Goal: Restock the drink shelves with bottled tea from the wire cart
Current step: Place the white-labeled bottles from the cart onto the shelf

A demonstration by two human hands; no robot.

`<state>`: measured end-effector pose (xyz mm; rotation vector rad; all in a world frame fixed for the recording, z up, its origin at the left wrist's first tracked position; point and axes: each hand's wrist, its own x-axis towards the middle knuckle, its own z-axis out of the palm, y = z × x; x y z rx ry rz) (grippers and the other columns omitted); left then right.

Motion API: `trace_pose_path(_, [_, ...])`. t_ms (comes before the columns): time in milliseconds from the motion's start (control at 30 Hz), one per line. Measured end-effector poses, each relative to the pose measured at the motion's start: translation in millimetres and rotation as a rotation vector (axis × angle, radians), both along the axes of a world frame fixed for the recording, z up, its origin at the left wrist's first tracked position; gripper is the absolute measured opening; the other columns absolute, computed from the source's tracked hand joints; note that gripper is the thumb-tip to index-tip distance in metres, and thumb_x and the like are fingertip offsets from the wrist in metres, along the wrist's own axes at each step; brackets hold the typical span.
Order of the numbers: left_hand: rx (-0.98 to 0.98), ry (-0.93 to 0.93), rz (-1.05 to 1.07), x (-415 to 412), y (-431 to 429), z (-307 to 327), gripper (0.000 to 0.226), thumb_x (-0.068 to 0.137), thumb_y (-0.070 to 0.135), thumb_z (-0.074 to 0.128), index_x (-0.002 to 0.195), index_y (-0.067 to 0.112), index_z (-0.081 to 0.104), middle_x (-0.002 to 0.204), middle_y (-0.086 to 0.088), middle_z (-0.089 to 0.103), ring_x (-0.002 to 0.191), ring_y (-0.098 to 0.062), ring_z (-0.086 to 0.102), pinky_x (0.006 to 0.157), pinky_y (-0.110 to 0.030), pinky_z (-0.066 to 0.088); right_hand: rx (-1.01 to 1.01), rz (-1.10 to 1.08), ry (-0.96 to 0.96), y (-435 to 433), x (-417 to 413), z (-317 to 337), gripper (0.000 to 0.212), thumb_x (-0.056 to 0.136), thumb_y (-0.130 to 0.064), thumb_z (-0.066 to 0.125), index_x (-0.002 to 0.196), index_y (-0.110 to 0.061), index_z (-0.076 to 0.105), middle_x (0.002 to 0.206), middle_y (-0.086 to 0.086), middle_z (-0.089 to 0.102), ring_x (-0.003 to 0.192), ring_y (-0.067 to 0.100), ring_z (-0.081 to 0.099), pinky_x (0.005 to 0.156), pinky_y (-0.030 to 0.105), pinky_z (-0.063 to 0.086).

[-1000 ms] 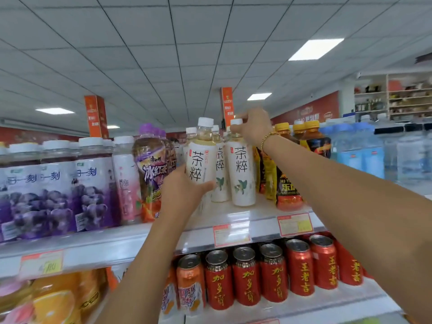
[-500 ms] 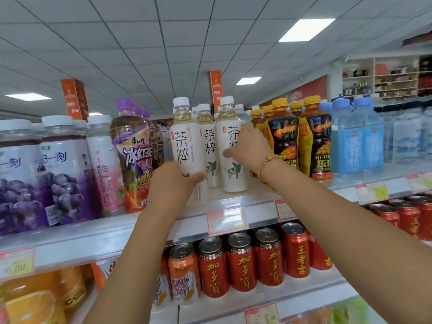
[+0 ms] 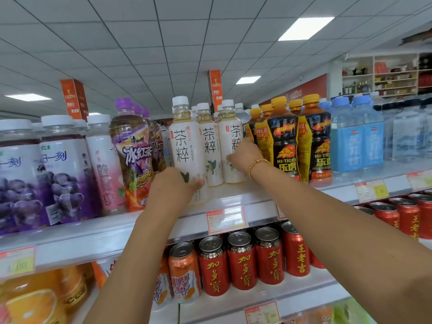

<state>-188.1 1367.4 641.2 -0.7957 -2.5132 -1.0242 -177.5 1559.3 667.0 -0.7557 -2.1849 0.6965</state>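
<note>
Gripping front tea bottle (image 3: 184, 146): left hand (image 3: 173, 186); right hand (image 3: 245, 155) holds rightmost bottle (image 3: 230, 142)

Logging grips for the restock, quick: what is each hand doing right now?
Left hand: grips the front white tea bottle near its base.
Right hand: grips the rightmost white tea bottle at mid-height.

Your left hand (image 3: 173, 187) grips the front tea bottle (image 3: 183, 146) low down at the front edge of the upper shelf (image 3: 105, 237); your right hand (image 3: 244, 155) holds the right tea bottle (image 3: 230, 141) further back, just beside the yellow-capped bottles (image 3: 284, 146).
</note>
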Motion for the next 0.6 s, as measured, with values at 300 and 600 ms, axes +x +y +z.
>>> trace_pose_path(300, [-0.003,0.048,0.067,3.7,4.7,0.2,0.044,0.081,0.047,0.068,0.080,0.004,0.057,0.072,-0.009,0.059,0.054,-0.012,0.047,0.042,-0.020,0.026,-0.027,0.035,0.036,8.7,-5.3,-1.2,0.069,0.081,-0.026,0.070,0.130,-0.002,0.028,0.123,0.015,0.055,0.109,0.030,0.058,0.085,0.036,0.053])
trace_pose_path(600, [-0.112,0.160,0.168,18.0,-11.2,-11.4,0.040,0.087,0.046,0.060,0.084,0.006,0.061,0.066,-0.002,0.053,0.065,-0.021,0.053,0.050,-0.027,0.035,0.107,0.169,0.138,-44.7,21.0,0.9,0.063,0.086,-0.051,0.055,0.123,-0.003,0.040,0.107,0.010,0.059,0.093,0.022,0.058,0.072,0.033,0.051])
